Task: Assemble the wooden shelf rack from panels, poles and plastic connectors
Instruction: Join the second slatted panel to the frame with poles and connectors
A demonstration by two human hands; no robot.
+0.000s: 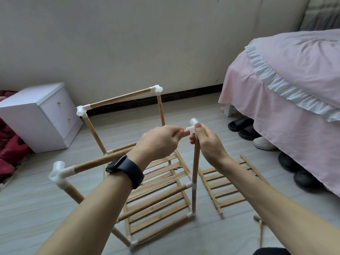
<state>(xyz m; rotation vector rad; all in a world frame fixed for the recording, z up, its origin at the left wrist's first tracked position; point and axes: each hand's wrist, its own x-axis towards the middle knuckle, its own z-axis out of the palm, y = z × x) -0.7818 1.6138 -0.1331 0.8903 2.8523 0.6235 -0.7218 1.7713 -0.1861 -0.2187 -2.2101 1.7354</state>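
A partly built wooden rack (158, 197) stands on the floor, its poles joined by white plastic connectors. My left hand (158, 142) grips the right end of a horizontal pole (92, 163) whose other end sits in a white corner connector (58, 172). My right hand (207, 142) pinches a white connector (193, 126) on top of the front right upright pole (195, 168). The pole end meets this connector's side socket. Slatted panels (161, 172) lie inside the rack on its lower levels.
A loose slatted panel (226, 183) lies on the floor right of the rack, with spare poles (259, 230) near it. A white drawer cabinet (40, 115) stands at the left, a bed with a pink cover (287, 85) and several shoes (263, 142) at the right.
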